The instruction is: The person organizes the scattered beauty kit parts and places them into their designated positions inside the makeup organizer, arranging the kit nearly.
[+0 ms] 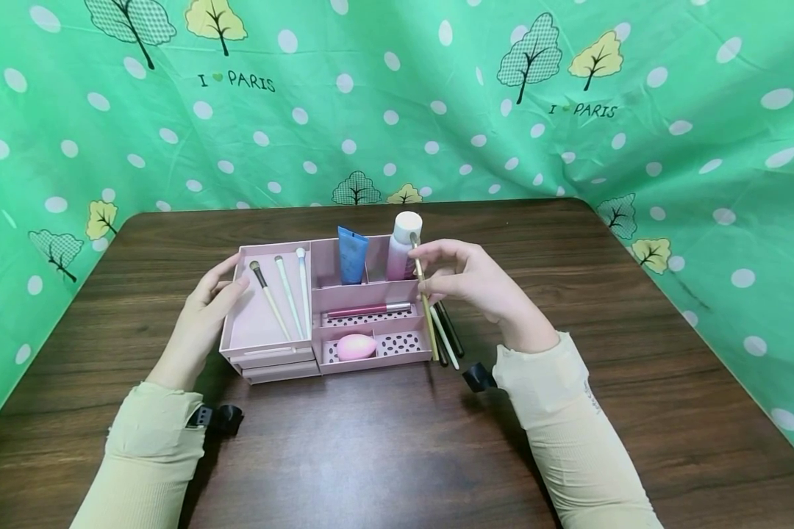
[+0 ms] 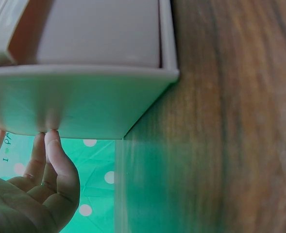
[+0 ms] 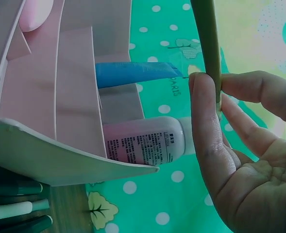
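A pink makeup organizer (image 1: 271, 294) stands on the table. My left hand (image 1: 201, 312) rests at its left side, with fingertips on the outer wall and the thumb over the rim. Above the organizer's right end, my right hand (image 1: 466, 283) pinches a slim gold makeup brush (image 1: 426, 316) between thumb and fingers; it slants downward in the head view. Three makeup brushes (image 1: 271, 305) lie in the left tray. The back compartments hold a blue tube (image 1: 353, 257) and a white-capped pink bottle (image 1: 399, 257). In front are a lip gloss tube (image 1: 364, 311) and a pink makeup sponge (image 1: 356, 347).
Several dark and white sticks (image 1: 448, 334) lie on the table against the organizer's right side. The dark wooden table (image 1: 370, 455) extends toward the front. Behind it hangs a green dotted cloth (image 1: 370, 95) with printed trees.
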The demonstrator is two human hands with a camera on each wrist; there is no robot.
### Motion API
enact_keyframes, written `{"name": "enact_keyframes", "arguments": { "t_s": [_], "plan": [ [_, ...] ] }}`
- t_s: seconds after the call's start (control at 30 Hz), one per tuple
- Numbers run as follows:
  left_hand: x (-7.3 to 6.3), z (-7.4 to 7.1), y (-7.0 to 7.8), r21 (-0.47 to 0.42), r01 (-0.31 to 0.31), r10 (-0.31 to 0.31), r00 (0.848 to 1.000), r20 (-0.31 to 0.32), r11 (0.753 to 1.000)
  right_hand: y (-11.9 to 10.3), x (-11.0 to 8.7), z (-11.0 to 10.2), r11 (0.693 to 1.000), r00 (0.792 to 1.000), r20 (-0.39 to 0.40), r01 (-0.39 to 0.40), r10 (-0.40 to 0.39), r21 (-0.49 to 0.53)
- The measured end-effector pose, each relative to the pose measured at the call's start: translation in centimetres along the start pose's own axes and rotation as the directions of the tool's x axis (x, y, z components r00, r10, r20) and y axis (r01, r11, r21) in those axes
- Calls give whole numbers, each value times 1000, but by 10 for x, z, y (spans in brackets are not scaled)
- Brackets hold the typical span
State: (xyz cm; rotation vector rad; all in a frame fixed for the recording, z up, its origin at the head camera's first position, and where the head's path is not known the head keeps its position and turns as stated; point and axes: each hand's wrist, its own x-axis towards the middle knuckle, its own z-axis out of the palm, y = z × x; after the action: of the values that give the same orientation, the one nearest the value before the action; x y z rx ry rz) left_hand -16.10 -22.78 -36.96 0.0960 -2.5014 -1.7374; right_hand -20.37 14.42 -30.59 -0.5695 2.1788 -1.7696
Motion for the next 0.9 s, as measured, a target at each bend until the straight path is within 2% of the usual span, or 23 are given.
{"name": "enact_keyframes", "arguments": {
  "t_s": [0.37,0.9],
  "plan": [
    [0,0,-1,-2,-2,2,1000,1,1000,0,0,-2,1000,1000,-17,4,-4,-14],
    [0,0,-1,1,8,-8,1000,7,1000,0,-1,-14,992,1000,-5,-9,9,-122]
  ]
}}
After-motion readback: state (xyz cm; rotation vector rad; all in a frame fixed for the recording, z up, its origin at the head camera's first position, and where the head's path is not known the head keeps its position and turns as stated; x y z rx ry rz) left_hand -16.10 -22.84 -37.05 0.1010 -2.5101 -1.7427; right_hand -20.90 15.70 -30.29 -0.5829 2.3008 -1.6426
